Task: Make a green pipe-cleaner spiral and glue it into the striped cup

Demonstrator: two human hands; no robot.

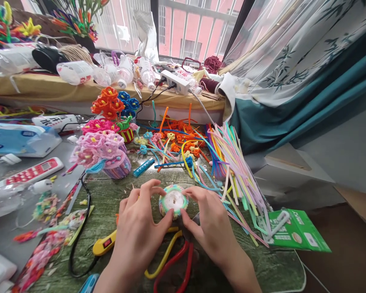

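A small round cup [174,199], wrapped in pastel fuzzy stems with a white inside, stands at the centre of the green table. My left hand [142,224] grips its left side between thumb and index finger. On the right side, my right hand [209,224] holds the same cup with thumb and fingertips. Below the cup, between my wrists, lie red-handled pliers [189,264] with one yellow handle [167,254] beside them. A yellow tool with a red switch [105,243] and black cord rests by my left wrist.
Pink flowers [99,148] in a purple pot and orange flowers [107,101] stand behind. Pastel stems [236,162] are heaped at the right, near a green packet [299,230]. A blue lighter-like object [144,167] lies behind my hands. A power strip [175,81] sits on the windowsill.
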